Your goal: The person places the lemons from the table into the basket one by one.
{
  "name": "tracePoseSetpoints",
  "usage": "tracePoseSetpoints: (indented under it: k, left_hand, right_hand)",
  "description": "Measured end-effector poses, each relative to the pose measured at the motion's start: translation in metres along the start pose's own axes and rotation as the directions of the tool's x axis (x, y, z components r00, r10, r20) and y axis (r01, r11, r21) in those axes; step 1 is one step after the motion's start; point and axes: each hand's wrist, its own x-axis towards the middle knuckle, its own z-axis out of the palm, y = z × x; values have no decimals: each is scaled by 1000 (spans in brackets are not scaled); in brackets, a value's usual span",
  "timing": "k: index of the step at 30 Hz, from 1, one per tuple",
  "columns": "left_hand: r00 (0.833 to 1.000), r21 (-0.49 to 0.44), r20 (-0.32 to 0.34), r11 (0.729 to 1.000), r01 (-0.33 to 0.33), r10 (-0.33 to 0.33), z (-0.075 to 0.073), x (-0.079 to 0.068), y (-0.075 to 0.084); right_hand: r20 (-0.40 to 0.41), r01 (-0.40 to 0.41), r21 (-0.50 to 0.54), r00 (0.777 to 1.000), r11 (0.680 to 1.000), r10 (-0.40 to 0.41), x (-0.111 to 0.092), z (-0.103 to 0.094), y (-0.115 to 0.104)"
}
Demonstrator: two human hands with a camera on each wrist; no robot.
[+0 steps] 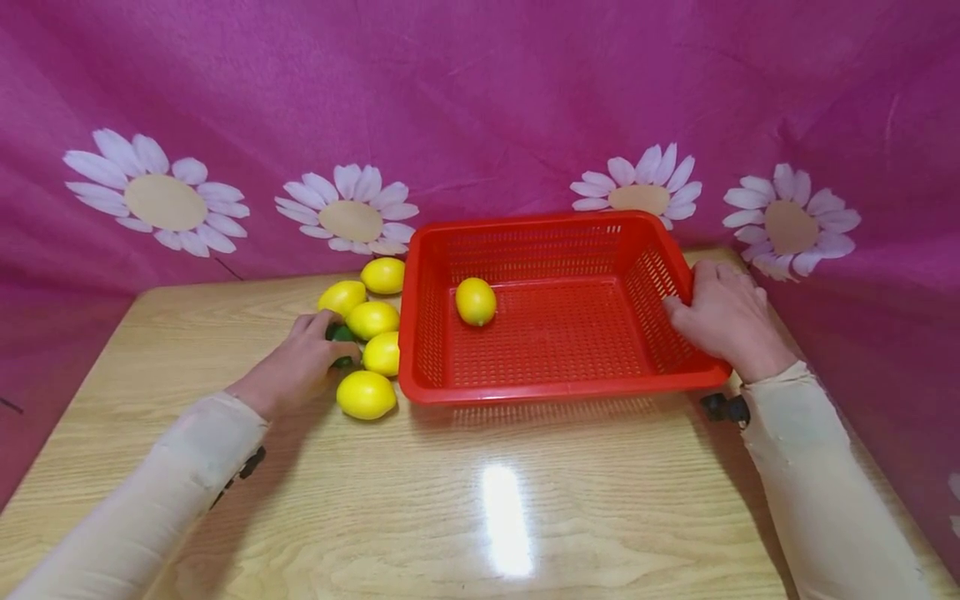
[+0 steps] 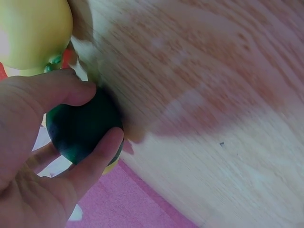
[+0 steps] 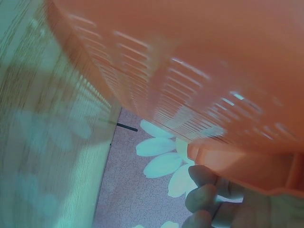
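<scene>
Head view, 12 o'clock toward the cloth [image 1: 480,100].

Left hand [image 1: 300,358]: spread narrow, pinching the green fruit [image 1: 343,335]. Left-wrist view: thumb on one side, a fingertip on the opposite side, fruit between; a further finger lies behind. Forearm comes in from 8 o'clock. Cannot tell whether the fruit bears on the counter [image 1: 360,517] or is off it.

Five lemons sit about the green fruit, on the counter: one [image 1: 342,296] at 12 o'clock, one [image 1: 383,276] at 1, one [image 1: 372,320] at 2, one [image 1: 381,354] at 3, one [image 1: 366,395] at 5. The 3 o'clock lemon is partly hidden by the rim of the basket [image 1: 525,392].

Basket: red, with slotted walls, to the 3 o'clock side of the fruit. A sixth lemon [image 1: 476,302] lies inside, toward the basket's 9 o'clock wall.

Right hand [image 1: 727,321]: holding the basket rim at its 3 o'clock end, thumb over the top. Right-wrist view: fingers curled under the lip, outside the wall.

Cloth is magenta with large white flowers [image 1: 348,218]. Pale sleeves on both arms. Bright glare patch [image 1: 506,521] on the counter, between 6 and 7 o'clock of the basket.
</scene>
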Motion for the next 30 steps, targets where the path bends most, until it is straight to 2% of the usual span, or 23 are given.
tracePoseSetpoints:
  k: [14,23,30]
  left_hand:
    - [999,5,-37,1000,-27,28,0,-5,-4]
    - [1000,-16,2,1000,20,-20,-6,-8,-2]
    - [999,-25,14,999,35,-35,-13,-11,-1]
  right_hand:
    - [1,2,5,1000,1000,-2,0,-1,-1]
    - [-10,13,2,1000,1000,-13,-2,0,0]
    - [11,0,12,1000,1000,0,-1,-1,-1]
